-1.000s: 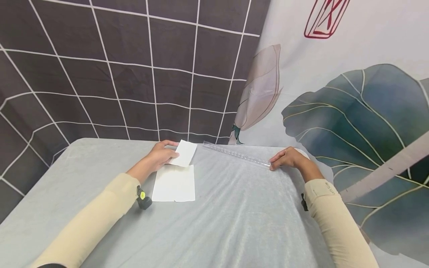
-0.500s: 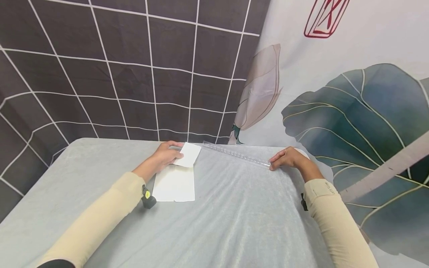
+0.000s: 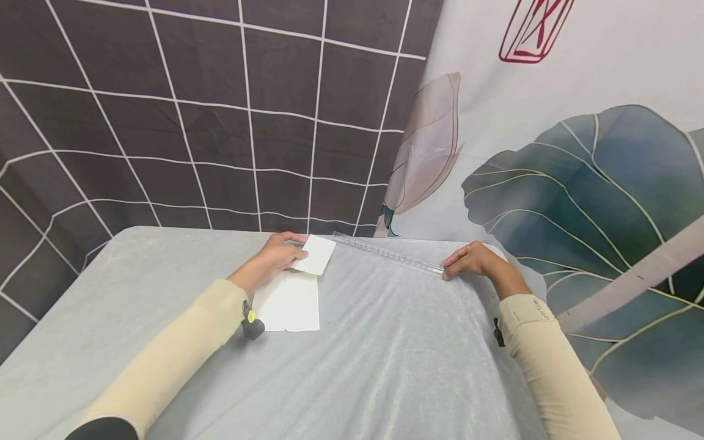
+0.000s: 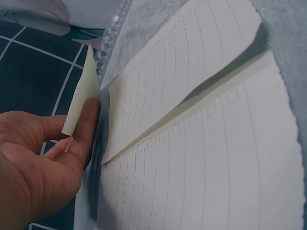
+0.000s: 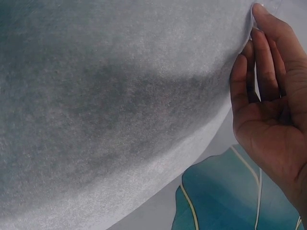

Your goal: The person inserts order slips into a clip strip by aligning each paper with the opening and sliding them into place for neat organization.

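Observation:
My left hand pinches a small white piece of paper between thumb and fingers, tilted over the far edge of a larger white sheet. In the left wrist view a pale paper slip stands nearly edge-on in the fingers. Beside it lie two parts of lined paper, the upper one's edge curling up along a dark gap. On the right, my right hand pinches the near end of a clear plastic ruler; in the right wrist view its fingertips meet at the table edge.
A grey velvety cloth covers the table and wrinkles towards the front. Behind it hangs a dark curtain with a white grid. A pale curtain with a leaf print hangs at the right, close to the right arm.
My left hand has shifted to the right with the small paper, bringing it close to the ruler's far end. The right hand, the ruler and the larger sheet have stayed put.

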A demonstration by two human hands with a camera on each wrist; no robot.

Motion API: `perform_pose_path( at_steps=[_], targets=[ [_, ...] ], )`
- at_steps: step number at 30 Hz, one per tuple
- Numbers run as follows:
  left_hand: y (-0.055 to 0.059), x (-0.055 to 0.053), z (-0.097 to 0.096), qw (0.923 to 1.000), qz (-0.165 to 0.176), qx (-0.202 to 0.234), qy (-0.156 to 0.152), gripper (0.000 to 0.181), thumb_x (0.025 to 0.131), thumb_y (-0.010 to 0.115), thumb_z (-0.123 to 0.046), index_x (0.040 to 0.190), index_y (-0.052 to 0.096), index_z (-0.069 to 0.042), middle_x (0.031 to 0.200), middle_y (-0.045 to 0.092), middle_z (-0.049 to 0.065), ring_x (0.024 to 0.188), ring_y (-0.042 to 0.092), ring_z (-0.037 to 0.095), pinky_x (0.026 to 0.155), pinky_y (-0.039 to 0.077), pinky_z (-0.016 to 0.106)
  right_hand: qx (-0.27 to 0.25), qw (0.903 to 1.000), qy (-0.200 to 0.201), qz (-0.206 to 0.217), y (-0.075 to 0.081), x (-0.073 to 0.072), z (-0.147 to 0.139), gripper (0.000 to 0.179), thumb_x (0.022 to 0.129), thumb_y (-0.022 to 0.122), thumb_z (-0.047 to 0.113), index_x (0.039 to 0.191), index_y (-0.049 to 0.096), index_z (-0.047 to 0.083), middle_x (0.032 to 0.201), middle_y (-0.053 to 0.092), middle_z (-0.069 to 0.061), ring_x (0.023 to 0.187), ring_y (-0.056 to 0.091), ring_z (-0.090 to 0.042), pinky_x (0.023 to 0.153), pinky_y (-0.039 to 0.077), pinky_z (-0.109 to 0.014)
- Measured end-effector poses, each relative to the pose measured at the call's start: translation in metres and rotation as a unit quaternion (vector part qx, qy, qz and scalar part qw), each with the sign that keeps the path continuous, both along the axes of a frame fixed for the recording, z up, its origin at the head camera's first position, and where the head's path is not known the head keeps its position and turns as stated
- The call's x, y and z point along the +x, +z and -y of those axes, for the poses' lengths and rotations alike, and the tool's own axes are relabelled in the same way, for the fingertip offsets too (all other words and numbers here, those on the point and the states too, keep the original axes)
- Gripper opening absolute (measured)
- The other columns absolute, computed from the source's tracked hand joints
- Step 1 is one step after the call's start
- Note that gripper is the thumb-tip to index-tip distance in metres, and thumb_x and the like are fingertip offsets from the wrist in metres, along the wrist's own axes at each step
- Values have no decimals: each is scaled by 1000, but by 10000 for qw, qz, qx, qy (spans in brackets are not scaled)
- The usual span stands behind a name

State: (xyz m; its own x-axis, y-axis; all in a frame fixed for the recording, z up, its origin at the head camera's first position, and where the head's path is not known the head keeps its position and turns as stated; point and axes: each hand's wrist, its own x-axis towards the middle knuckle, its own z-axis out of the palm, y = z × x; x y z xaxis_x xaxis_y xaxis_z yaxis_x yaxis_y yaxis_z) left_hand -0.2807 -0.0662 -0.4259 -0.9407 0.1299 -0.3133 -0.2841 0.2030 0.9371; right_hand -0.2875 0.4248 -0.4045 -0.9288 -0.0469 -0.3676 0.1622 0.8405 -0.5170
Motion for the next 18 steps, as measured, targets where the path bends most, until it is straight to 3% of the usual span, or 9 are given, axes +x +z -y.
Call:
perform_pose_path(
  at_steps=[3,9,12,18],
  targets=[
    [-2,-2,-2,10000,14,60,6,58,100,70,7,156,56,6,108,61,7,78,56,7,65,49,14,-5,10000,-7,12,0,0,0,33,80,103,31,108,92,17,149,75,-18,141,65,-41,118,55,-58],
    [0,-1,-5,10000,16,7,-33,57,102,68,5,157,56,5,138,64,21,101,64,14,79,56,14,3,10000,-9,7,0,0,0,34,79,103,32,108,92,17,149,75,-18,141,65,-41,119,55,-58],
    [-1,-2,-7,10000,29,6,13,56,101,68,5,156,57,5,143,64,24,104,65,17,85,58,16,36,10000,2,2,-1,0,-1,34,80,103,33,109,92,17,148,75,-18,139,66,-40,118,56,-57],
    [-1,-4,-11,9998,167,104,76,56,103,67,5,158,56,4,152,61,27,117,68,24,114,62,33,37,10000,37,-8,-1,-1,-1,35,80,103,33,109,92,17,146,77,-17,138,66,-40,117,56,-56]
  ],
)
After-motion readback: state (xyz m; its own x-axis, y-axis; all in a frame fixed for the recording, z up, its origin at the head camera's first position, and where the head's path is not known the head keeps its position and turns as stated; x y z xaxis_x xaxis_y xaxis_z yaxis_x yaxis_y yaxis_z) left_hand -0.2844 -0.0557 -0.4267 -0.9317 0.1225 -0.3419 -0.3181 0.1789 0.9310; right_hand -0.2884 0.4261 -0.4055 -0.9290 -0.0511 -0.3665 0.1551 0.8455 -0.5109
